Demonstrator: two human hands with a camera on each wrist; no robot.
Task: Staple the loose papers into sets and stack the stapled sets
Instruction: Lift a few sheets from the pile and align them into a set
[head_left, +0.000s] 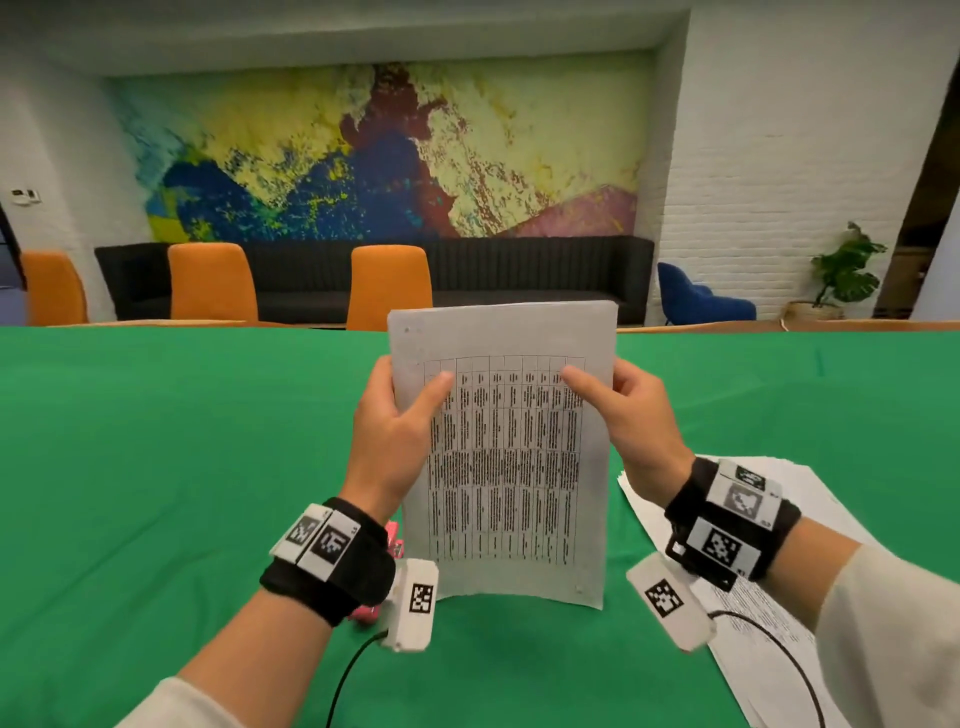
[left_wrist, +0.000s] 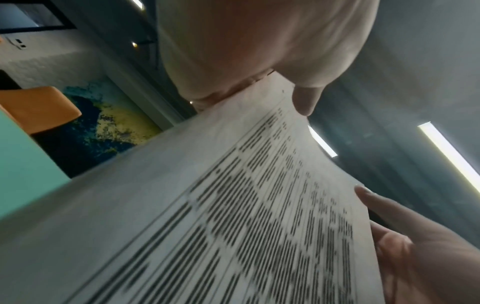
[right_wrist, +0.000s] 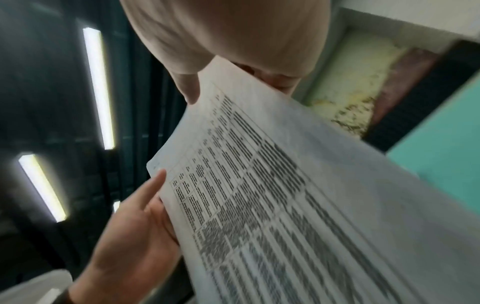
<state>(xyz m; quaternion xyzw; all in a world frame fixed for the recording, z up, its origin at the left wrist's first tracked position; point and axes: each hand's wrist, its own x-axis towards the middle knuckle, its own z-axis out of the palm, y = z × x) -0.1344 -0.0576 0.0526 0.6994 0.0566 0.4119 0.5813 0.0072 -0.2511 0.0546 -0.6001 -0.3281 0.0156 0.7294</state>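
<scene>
Item: my left hand and right hand each pinch a side edge of the upright white printed-table paper sheaf, its bottom edge resting on the green tablecloth.

Cream sleeves, blk wristbands w/ marker tags.

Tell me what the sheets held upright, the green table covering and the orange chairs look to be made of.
Held sheets: thin matte white paper, printed with a black table; the bottom edge bows where it meets the table. Green covering: probably matte woven cloth, with faint creases and no shine. Orange chairs: seemingly fabric upholstery, soft rounded backs without gloss; too distant to be sure.
</scene>
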